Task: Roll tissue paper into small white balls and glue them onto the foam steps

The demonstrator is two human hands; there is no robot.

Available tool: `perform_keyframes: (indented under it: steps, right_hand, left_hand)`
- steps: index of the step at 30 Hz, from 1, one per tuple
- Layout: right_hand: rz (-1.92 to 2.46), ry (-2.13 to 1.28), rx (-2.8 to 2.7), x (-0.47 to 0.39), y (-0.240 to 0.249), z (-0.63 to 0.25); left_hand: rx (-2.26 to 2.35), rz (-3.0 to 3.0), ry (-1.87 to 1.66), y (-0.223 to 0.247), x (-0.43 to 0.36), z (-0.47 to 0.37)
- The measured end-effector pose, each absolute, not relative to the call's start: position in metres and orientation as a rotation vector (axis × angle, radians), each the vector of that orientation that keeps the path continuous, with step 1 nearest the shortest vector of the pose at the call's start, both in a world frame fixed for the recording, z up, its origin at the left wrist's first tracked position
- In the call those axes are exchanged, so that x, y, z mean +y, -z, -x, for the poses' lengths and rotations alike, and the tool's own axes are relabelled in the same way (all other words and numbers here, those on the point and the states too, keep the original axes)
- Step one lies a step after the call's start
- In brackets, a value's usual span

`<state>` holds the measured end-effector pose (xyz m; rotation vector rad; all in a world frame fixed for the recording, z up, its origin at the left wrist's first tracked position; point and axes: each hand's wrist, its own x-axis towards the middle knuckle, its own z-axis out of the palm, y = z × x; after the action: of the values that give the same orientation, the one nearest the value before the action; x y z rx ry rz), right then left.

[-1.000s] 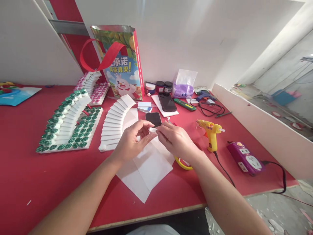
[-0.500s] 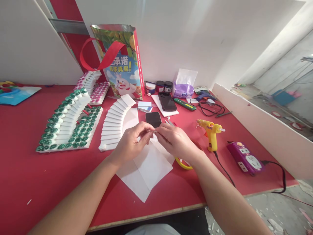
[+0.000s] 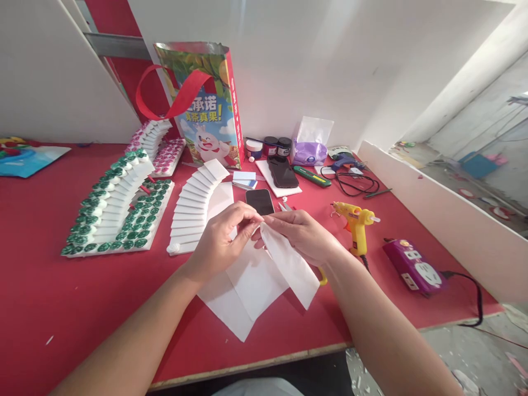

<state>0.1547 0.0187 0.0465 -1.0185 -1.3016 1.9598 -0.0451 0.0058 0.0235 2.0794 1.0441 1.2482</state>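
Note:
My left hand (image 3: pixel 225 234) and my right hand (image 3: pixel 303 234) meet over the table, fingertips pinched together at one corner of a white tissue (image 3: pixel 291 267). The tissue hangs down below my right hand, partly folded. Beneath, more white tissue sheets (image 3: pixel 243 300) lie overlapping on the red tabletop. Left of my hands stands a curved white stepped staircase model (image 3: pixel 190 206), with a white rosette (image 3: pixel 174 248) on its near corner. Scissors (image 3: pixel 323 276) with a yellow handle are mostly hidden under my right hand. A dark-screened phone (image 3: pixel 259 202) lies just beyond my fingers.
A staircase model with green rosettes (image 3: pixel 140 239) is at left, a pink one (image 3: pixel 167 157) behind it. A printed bag (image 3: pixel 210 121) stands at the back. A yellow glue gun (image 3: pixel 357 225), purple power strip (image 3: pixel 414 267) and cables are at right. A purple tissue pack (image 3: pixel 309 153) sits behind.
A tissue sheet has come up off the pile and now hangs from my pinched fingers toward the right. My right hand has turned slightly; my left hand has barely moved.

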Motion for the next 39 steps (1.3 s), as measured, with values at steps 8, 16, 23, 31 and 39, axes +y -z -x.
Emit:
perform_keyframes:
  steps: [8,16,23,31,39]
  right_hand:
    - [1.106,-1.778,-1.427,0.0230,-0.0429,-0.1535]
    - [1.223,-1.612,-1.445,0.0201,-0.0457,-0.1491]
    - [1.210,-1.518,-1.530,0.0198,-0.0452,-0.1485]
    - [1.188,-1.555,-1.503,0.0232,-0.0415,-0.1511]
    - [1.284,-0.979,-1.927,0.0167,-0.0384,-0.1485]
  left_hand:
    - [1.070,-2.155,-1.285,-0.0225,0.0050,0.0422]
    - [1.056,-2.193,-1.309,-0.0190,0.0056,0.0435]
    - [1.125,-2.062,-1.238,-0.0222,0.0050,0.0427]
    - [1.050,-2.126,-1.274,-0.0213,0.0060,0.0434]
    - [1.111,-1.500,-1.117,-0.0251,0.0046,0.0424]
